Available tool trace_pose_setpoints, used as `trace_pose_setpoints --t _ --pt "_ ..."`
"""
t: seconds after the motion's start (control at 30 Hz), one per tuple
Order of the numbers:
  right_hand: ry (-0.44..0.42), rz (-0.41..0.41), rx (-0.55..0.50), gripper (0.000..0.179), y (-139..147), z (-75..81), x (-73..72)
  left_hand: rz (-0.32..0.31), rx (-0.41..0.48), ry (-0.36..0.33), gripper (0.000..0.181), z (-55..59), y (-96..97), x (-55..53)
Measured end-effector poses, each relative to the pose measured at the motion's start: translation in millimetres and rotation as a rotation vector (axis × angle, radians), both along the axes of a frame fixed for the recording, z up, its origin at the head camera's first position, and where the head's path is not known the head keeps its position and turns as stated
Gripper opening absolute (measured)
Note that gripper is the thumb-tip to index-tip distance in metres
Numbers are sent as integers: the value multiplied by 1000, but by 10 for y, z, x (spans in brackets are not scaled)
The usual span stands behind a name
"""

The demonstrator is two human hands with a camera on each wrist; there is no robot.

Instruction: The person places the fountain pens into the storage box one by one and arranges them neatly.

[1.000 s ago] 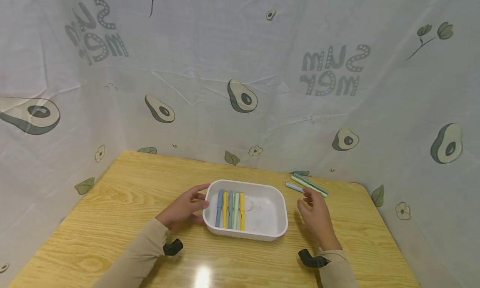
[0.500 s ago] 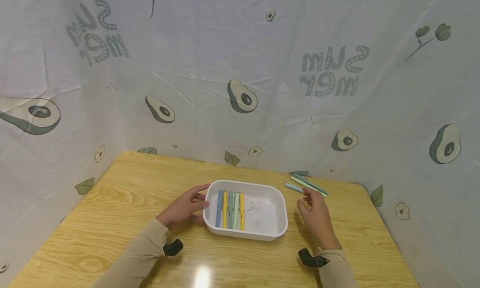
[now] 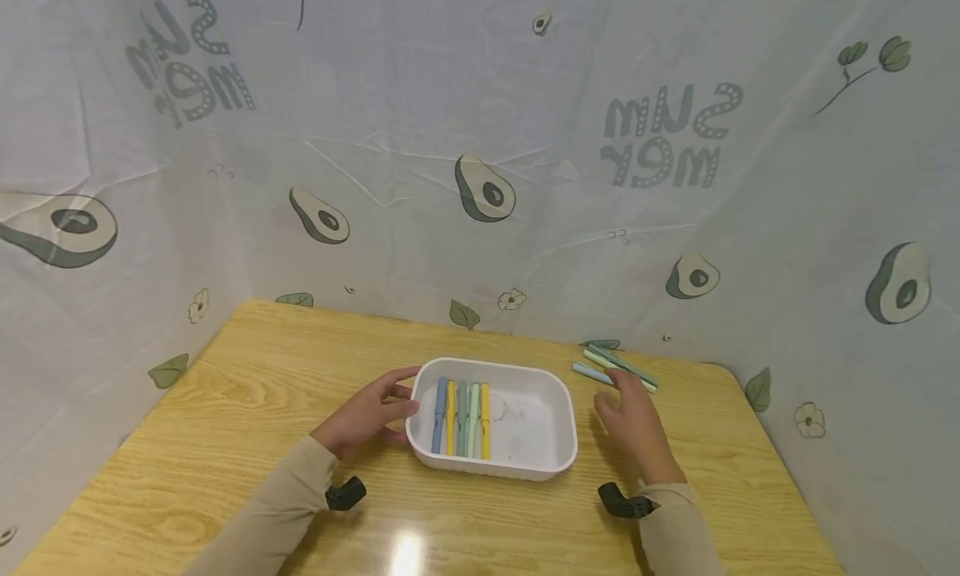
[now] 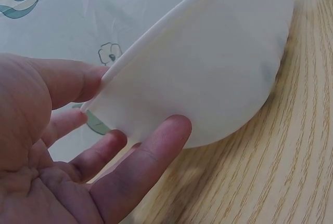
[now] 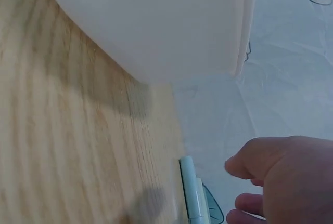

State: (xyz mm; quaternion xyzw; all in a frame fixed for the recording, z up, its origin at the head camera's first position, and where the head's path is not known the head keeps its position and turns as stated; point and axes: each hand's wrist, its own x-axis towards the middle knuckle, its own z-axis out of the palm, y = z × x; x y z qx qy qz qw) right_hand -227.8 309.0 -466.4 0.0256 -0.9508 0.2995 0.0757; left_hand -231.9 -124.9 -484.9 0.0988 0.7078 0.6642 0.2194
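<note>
In the head view a white tray [image 3: 534, 426] stands on the table with pens in a row at its left side: a blue pen [image 3: 438, 418], two yellow pens, a grey-green pen [image 3: 461, 422] and a pale green pen [image 3: 473, 418]. My left hand [image 3: 367, 413] holds the tray's left end, thumb tip at the rim, spread fingers against the outer wall. Right of the tray, my right hand [image 3: 637, 426] hovers with loosely bent fingers over the near end of a light blue pen [image 3: 591, 372]. In the right wrist view, thumb and fingers stay apart from this pen [image 5: 192, 193].
A pale green pen [image 3: 597, 358] and a dark green pen [image 3: 626, 364] lie just behind the light blue one, partly covered by the right hand. The wooden table [image 3: 300, 351] meets a printed cloth [image 3: 405, 251] along its back and sides.
The right hand's fingers have shifted slightly at the light blue pen's near end. The left hand, the tray and the pens stay in place; the head view has tilted a little.
</note>
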Motion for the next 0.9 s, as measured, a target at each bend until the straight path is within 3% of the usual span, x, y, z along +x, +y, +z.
trace_pose_setpoints --t 0.3,0.9 --pt "-48 -3 175 45 123 -71 -251 -23 20 2 66 -19 9 8" --pt "-75 46 265 43 109 -119 -314 -19 26 12 67 -36 -17 -15"
